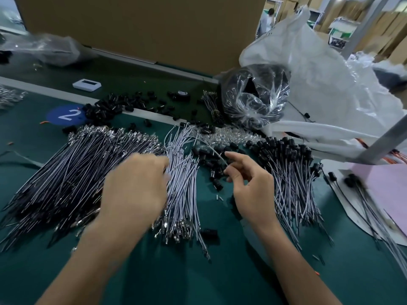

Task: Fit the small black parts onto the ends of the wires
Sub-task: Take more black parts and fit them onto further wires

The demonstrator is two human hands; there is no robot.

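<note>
My left hand reaches with curled fingers into a bundle of grey-white wires at the table's middle; its fingertips are hidden among them. My right hand pinches one thin wire that arcs up and left over loose small black parts. A big heap of darker wires with metal terminals lies to the left. Wires with black parts on their ends are piled to the right.
More black parts are scattered at the back near a blue "2" sticker. A clear bag of black parts, a large white sack, a cardboard wall and a metal post stand behind and right.
</note>
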